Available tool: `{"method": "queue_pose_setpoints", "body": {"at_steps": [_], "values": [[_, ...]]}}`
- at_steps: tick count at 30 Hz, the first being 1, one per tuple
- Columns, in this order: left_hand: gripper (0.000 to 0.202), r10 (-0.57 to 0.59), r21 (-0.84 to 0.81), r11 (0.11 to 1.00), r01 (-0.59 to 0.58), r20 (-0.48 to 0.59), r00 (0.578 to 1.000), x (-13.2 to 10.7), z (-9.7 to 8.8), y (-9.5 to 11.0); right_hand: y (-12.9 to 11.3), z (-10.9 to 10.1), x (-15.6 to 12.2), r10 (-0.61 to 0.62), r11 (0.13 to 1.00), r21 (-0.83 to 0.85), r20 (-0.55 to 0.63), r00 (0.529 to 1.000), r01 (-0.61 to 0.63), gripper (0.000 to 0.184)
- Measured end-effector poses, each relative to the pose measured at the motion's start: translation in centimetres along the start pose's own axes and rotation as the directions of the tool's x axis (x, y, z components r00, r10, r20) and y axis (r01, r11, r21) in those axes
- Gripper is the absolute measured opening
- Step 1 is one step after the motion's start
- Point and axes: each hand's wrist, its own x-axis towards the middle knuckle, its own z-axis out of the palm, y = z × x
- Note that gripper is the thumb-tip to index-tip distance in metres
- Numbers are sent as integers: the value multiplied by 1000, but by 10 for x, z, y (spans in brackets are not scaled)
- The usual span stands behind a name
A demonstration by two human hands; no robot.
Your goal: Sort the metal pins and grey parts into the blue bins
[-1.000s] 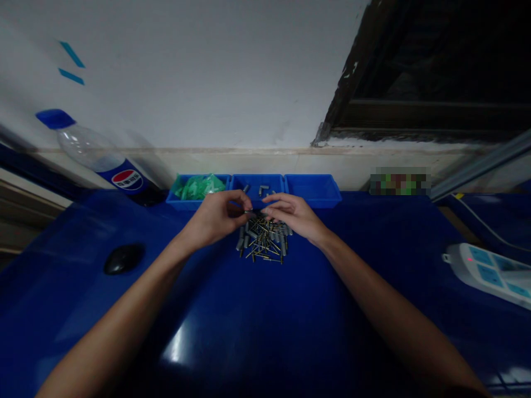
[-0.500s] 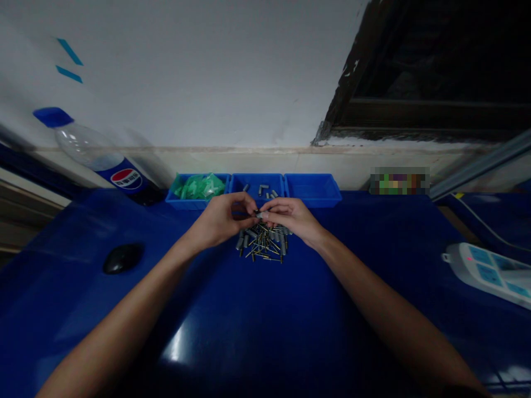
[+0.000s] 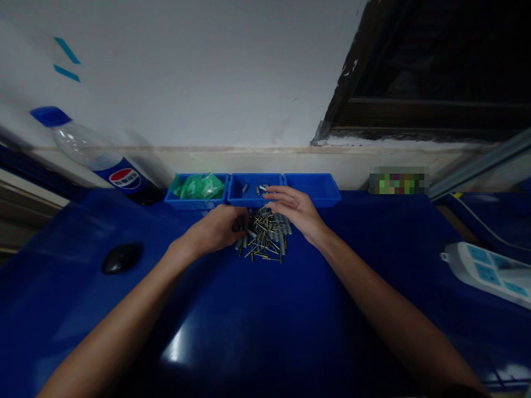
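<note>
My left hand (image 3: 218, 229) is at the left edge of a pile of small metal parts (image 3: 265, 237). Its fingers curl down into the pile, and whatever they pinch is hidden. The pile mixes thin brass-coloured pins with short grey cylinders. My right hand (image 3: 298, 213) reaches over the front edge of the middle blue bin (image 3: 236, 194), fingers stretched out and slightly apart. Just beyond its fingertips, a light grey cylinder (image 3: 263, 188) shows in that bin. Another grey cylinder (image 3: 245, 188) lies further left inside it.
Left of the middle bin, a blue bin (image 3: 178, 204) holds green plastic packets (image 3: 203, 187). A third blue bin (image 3: 315, 202) adjoins on the right. A cola bottle (image 3: 124, 177) and black mouse (image 3: 121, 258) are at left, a white power strip (image 3: 489, 271) at right.
My hands have parted after meeting above the pile with a small part between them. The right moved to the middle bin and opened; the left dropped to the pile's left side.
</note>
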Motion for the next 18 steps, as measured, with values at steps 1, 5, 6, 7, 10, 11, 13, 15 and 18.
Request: {"method": "queue_pose_setpoints", "body": {"at_steps": [1, 5, 6, 7, 10, 11, 13, 15, 18], "values": [[16, 3, -6, 1000, -3, 4, 1000, 0, 0, -1, 0, 0, 0, 5, 1000, -3, 1, 1000, -5, 36], [16, -42, 23, 999, 42, 24, 999, -2, -1, -2, -3, 2, -2, 26, 1000, -15, 9, 1000, -26, 32], [15, -66, 46, 997, 65, 20, 998, -2, -1, -1, -4, 2, -2, 34, 999, -15, 12, 999, -33, 31], [15, -87, 72, 994, 86, 10, 996, -2, 0, 0, -5, 2, -3, 41, 999, -14, 15, 999, -41, 30], [18, -108, 143, 983, 113, -45, 993, -2, 1, 3, -7, 3, -4, 61, 998, -28, 24, 998, -60, 28], [19, -101, 160, 981, 110, -68, 993, -1, 1, 4, -7, 3, -4, 65, 997, -37, 25, 998, -64, 27], [20, -75, 162, 983, 91, -103, 992, -1, -1, 6, -8, 4, -4, 71, 996, -54, 26, 997, -70, 28], [20, -57, 115, 991, 74, -145, 988, 0, -5, 9, -8, 4, -4, 73, 995, -65, 30, 997, -71, 29], [16, -13, -26, 1000, 7, -248, 969, 0, -12, 15, -6, 2, -3, 72, 994, -82, 50, 996, -68, 27]]}}
